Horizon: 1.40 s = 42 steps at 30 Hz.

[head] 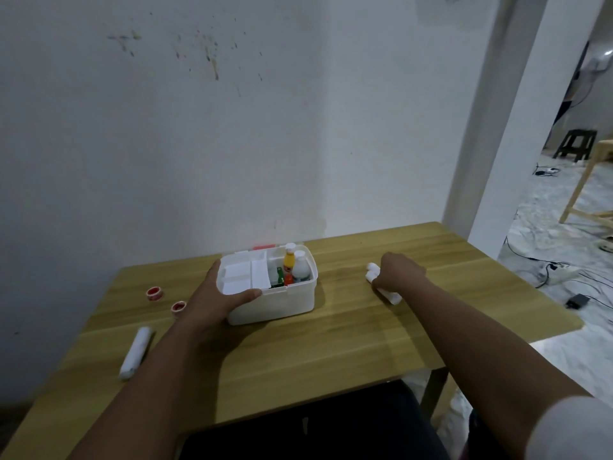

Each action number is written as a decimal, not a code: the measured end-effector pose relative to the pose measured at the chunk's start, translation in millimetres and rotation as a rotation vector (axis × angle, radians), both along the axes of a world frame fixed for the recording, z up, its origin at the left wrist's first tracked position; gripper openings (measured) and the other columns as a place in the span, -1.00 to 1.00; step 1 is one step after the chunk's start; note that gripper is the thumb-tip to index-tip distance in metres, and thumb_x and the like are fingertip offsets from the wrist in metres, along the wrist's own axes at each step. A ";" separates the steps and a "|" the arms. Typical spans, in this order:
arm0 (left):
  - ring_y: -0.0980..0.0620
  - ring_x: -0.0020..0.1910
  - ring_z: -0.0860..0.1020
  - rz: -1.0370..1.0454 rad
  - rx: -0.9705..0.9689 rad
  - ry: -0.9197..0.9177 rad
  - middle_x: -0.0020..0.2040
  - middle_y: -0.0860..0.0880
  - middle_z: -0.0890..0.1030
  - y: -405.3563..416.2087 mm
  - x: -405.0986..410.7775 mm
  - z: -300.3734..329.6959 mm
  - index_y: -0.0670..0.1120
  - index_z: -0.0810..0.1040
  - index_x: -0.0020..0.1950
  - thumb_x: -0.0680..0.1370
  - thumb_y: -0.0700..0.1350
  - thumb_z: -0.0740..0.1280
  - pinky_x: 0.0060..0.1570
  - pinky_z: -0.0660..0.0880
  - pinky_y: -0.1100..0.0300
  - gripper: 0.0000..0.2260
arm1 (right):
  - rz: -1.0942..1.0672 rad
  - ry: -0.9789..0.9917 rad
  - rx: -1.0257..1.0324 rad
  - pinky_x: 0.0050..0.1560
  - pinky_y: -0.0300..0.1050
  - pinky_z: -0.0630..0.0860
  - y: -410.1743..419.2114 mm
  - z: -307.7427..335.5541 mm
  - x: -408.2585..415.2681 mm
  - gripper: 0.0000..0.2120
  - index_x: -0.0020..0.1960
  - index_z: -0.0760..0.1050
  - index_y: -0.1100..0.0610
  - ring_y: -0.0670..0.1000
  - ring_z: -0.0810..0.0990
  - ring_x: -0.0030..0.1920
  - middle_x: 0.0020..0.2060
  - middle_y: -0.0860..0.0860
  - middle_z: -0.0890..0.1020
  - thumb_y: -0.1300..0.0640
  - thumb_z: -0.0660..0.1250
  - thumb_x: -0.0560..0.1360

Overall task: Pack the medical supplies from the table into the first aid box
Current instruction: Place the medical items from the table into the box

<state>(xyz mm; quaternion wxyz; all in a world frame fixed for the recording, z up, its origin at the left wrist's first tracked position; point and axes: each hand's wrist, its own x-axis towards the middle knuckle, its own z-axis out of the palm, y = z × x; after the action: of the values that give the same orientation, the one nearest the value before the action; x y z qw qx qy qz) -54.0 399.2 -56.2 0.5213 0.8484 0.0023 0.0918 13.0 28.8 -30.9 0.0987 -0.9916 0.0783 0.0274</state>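
The white first aid box [285, 302] stands open in the middle of the wooden table [315, 346]. Inside it are a white divider tray, a yellow bottle [289, 263], a white bottle [301, 270] and a green packet. My left hand [219, 295] grips the box's near left rim, thumb along the front edge. To the right, my right hand [399, 272] closes over a white bandage roll [373, 270] lying on the table. Left of the box lie two red-and-white tape rolls [155, 293] [178, 308] and a long white wrapped roll [135, 353].
A stained white wall rises right behind the table. To the right, past a white pillar [487, 180], the floor holds cables, a dark stool [576, 143] and a light wooden frame [587, 194]. The table's right edge drops off near a black adapter on the floor.
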 end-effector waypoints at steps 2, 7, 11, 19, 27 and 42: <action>0.06 0.28 0.42 -0.003 0.004 -0.002 0.34 0.15 0.45 -0.1 0.7 -1.1 0.12 0.29 0.55 0.35 0.09 0.63 -0.08 0.41 0.29 -0.15 | 0.006 -0.013 -0.052 0.01 0.00 0.45 4.7 -0.2 1.6 -0.76 -0.26 0.43 0.04 0.08 0.62 -0.09 -0.20 0.01 0.63 -0.02 0.28 0.54; 0.07 0.29 0.40 -0.001 0.003 0.007 0.34 0.17 0.43 1.0 3.2 -3.3 0.13 0.27 0.56 0.36 0.09 0.63 -0.08 0.41 0.28 -0.15 | 0.004 0.019 -0.121 -0.07 -0.07 0.45 8.7 1.2 7.6 -0.74 -0.14 0.48 0.04 0.06 0.64 -0.10 -0.18 -0.04 0.61 -0.07 0.48 0.34; 0.05 0.29 0.42 -0.002 -0.014 0.020 0.35 0.15 0.45 2.7 5.7 -5.9 0.15 0.28 0.55 0.33 0.12 0.64 -0.10 0.43 0.29 -0.13 | 0.013 0.051 -0.051 -0.25 -0.14 0.47 4.6 1.1 13.1 -0.61 -0.17 0.49 0.08 0.03 0.65 -0.17 -0.22 -0.03 0.63 -0.13 0.58 0.24; 0.02 0.32 0.44 -0.026 -0.018 0.041 0.38 0.14 0.47 7.4 6.9 -7.1 0.19 0.29 0.52 0.24 0.26 0.63 -0.05 0.48 0.20 -0.07 | 0.029 0.048 0.042 -0.29 -0.15 0.46 9.9 -1.6 13.9 -0.62 -0.17 0.50 0.12 0.04 0.63 -0.20 -0.26 0.00 0.62 -0.11 0.56 0.29; 0.02 0.32 0.43 -0.026 -0.020 0.048 0.38 0.12 0.46 4.2 2.7 -1.9 0.16 0.28 0.54 0.22 0.26 0.61 -0.10 0.47 0.25 -0.04 | 0.083 0.002 0.196 -0.35 -0.18 0.42 29.2 22.4 20.5 -0.65 -0.27 0.54 0.17 0.03 0.60 -0.32 -0.38 0.01 0.59 -0.09 0.54 0.33; 0.06 0.27 0.38 -0.015 0.005 0.037 0.34 0.13 0.40 -0.7 3.2 -0.9 0.09 0.24 0.57 0.40 0.03 0.61 -0.13 0.40 0.33 -0.16 | 0.230 -0.394 0.743 0.05 0.02 0.68 113.4 63.8 -11.4 -0.49 0.16 0.61 0.11 0.01 0.69 -0.01 -0.03 -0.04 0.67 -0.15 0.61 0.35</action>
<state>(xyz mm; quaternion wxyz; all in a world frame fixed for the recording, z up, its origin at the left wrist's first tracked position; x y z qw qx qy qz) -50.8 398.5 -57.1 0.5196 0.8514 0.0051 0.0722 1.6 142.2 32.9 0.4582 -0.8774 -0.0681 -0.1250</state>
